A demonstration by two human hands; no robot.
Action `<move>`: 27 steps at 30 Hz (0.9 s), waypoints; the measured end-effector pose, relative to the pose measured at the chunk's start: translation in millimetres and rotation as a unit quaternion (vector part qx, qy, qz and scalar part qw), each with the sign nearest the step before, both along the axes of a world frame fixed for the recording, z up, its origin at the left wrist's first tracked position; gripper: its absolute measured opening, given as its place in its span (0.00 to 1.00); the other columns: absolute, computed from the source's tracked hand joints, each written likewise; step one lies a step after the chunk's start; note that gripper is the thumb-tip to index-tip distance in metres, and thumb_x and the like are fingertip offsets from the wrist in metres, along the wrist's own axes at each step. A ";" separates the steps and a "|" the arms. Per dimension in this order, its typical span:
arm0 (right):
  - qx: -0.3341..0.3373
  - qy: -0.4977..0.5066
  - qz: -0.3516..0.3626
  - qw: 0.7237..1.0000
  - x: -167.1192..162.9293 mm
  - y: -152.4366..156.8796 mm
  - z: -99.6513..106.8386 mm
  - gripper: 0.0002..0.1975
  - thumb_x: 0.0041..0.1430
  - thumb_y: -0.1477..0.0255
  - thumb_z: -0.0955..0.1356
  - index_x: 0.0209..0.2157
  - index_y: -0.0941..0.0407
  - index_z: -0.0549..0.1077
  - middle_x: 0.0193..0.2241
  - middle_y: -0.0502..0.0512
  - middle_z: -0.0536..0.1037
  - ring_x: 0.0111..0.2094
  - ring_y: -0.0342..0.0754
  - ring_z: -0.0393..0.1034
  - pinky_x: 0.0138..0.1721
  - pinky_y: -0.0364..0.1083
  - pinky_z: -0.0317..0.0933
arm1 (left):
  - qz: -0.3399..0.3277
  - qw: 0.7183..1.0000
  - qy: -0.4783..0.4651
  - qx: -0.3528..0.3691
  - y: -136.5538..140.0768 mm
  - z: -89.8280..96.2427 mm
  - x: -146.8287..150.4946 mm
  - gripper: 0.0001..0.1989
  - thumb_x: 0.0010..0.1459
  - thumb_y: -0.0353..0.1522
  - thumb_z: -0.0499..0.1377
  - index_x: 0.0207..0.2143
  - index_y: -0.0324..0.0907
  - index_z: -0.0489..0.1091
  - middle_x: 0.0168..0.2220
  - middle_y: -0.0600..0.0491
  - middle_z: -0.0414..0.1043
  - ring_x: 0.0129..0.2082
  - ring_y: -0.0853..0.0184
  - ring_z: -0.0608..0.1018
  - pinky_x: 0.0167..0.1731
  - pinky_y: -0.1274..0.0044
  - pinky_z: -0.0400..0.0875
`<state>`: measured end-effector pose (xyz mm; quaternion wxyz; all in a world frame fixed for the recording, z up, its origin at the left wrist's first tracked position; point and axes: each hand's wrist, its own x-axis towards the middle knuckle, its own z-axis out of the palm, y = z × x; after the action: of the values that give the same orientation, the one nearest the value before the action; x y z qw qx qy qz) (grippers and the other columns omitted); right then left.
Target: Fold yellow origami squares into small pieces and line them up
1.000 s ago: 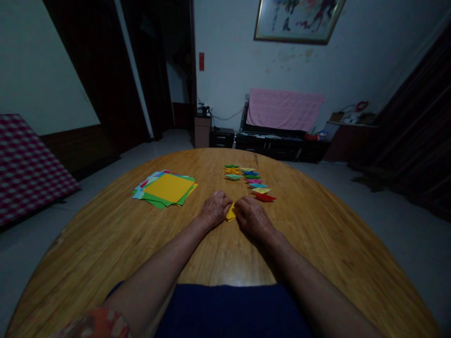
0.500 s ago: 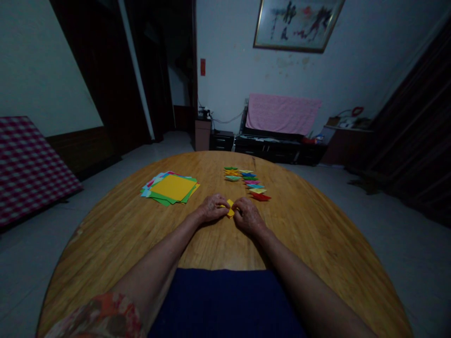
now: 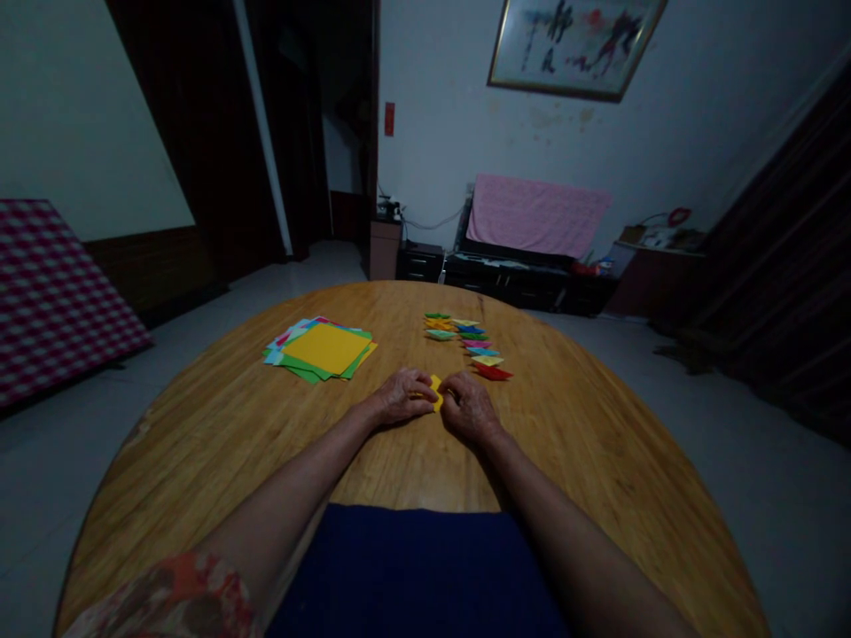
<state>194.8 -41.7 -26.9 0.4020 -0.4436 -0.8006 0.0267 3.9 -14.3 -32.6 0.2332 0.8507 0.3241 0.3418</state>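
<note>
A small folded piece of yellow paper [image 3: 437,395] lies on the wooden table, between my two hands. My left hand [image 3: 404,395] has its fingers closed on the paper's left side. From the right, my right hand [image 3: 469,406] pinches the other side, its fingers curled. Part of the paper is hidden under the fingers. Just beyond my right hand sit folded paper boats in two rows, the nearest being a red boat [image 3: 493,373]. A stack of coloured square sheets [image 3: 327,348], yellow on top, rests on the table to the left.
The round wooden table [image 3: 565,496] spans the foreground, with a dark blue cloth [image 3: 418,567] at its near edge. A red-and-white checked cloth [image 3: 57,292] hangs at the left. Beyond the table stands a low black cabinet [image 3: 505,279] below a pink towel [image 3: 535,213].
The fingers of my left hand have shifted slightly over the yellow paper, covering more of its near left part. My right hand stays in almost the same place. The view has tilted slightly.
</note>
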 end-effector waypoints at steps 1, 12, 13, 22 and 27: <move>-0.006 0.004 -0.003 1.000 0.7 0.6 0.0 0.09 0.48 0.80 0.62 0.28 0.57 0.73 0.29 0.57 0.74 0.33 0.48 0.68 0.38 0.46 0.61 | -0.005 1.000 -0.003 0.004 0.7 -1.5 -0.4 0.07 0.49 0.33 0.64 0.34 0.49 0.79 0.42 0.50 0.73 0.42 0.63 0.73 0.48 0.70 0.63; -0.074 0.005 0.042 0.996 9.7 0.2 6.9 0.17 0.39 0.82 0.62 0.32 0.57 0.74 0.33 0.55 0.75 0.36 0.48 0.69 0.40 0.47 0.63 | -0.003 0.999 0.034 0.039 0.0 0.5 1.6 0.08 0.51 0.35 0.64 0.36 0.45 0.78 0.43 0.47 0.72 0.43 0.60 0.72 0.47 0.68 0.63; -0.078 0.002 0.044 0.996 10.2 -0.1 7.3 0.17 0.38 0.82 0.62 0.32 0.57 0.74 0.33 0.55 0.75 0.37 0.49 0.69 0.41 0.47 0.63 | -0.004 0.998 0.042 0.042 -0.4 1.7 1.6 0.09 0.52 0.35 0.63 0.36 0.45 0.78 0.43 0.47 0.72 0.43 0.60 0.72 0.47 0.68 0.63; -0.049 0.014 0.037 0.998 9.1 0.6 5.1 0.10 0.46 0.79 0.64 0.31 0.58 0.74 0.33 0.57 0.74 0.36 0.49 0.68 0.40 0.48 0.63 | -0.009 0.988 0.123 0.091 -2.3 3.7 2.2 0.11 0.57 0.37 0.60 0.39 0.44 0.77 0.44 0.48 0.71 0.44 0.63 0.72 0.47 0.69 0.64; -0.061 -0.003 0.051 0.997 11.7 0.7 5.4 0.09 0.47 0.76 0.65 0.32 0.57 0.73 0.34 0.57 0.74 0.37 0.50 0.68 0.41 0.49 0.63 | -0.017 0.982 0.144 0.119 -3.9 6.1 1.5 0.12 0.59 0.37 0.57 0.40 0.43 0.77 0.44 0.47 0.71 0.44 0.63 0.72 0.47 0.70 0.64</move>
<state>206.5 -41.0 -21.5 0.3699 -0.4262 -0.8201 0.0948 5.4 -18.2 -26.5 0.0872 0.9180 0.2973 0.2476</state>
